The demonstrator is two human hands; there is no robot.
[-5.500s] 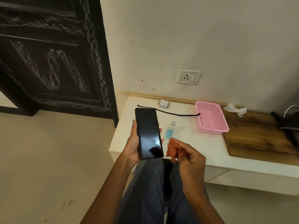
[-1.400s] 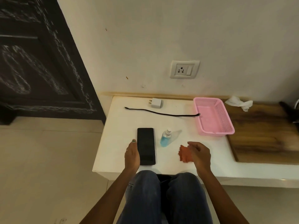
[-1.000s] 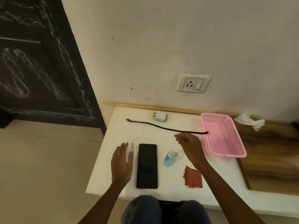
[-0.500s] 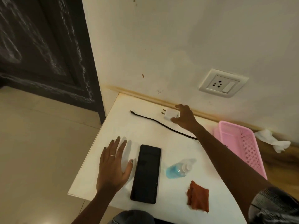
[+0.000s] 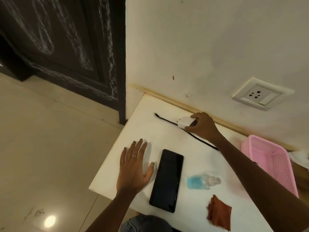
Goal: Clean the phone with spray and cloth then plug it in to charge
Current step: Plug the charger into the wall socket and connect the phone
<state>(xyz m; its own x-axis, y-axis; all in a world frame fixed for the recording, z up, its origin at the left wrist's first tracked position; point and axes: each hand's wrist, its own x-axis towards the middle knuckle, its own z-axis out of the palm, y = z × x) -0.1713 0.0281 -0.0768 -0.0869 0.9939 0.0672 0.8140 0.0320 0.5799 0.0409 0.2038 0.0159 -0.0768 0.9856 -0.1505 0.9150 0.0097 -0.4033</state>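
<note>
On the white table [image 5: 167,136], charging stage looks underway: wall socket [image 5: 262,94] up above, empty. Phone [image 5: 167,180] flat and face up near the front edge, nothing plugged into it. Black cable [image 5: 197,138] slack across the top, both ends loose. Spray bottle [image 5: 202,181] tipped on its side, cloth [image 5: 219,211] crumpled beside, both set down. Left hand [image 5: 135,166] spread wide, flat on the table, thumb just beside the phone. Right hand [image 5: 203,126] pinching the white charger [image 5: 184,122], fingers curled around it.

We see bare surface [image 5: 147,131] at the far left, between cable [image 5: 197,138] and phone [image 5: 167,180]. Right, the pink basket [image 5: 274,164] blocks passage; near it, bottle [image 5: 202,181] and cloth [image 5: 219,212] crowd the edge.
</note>
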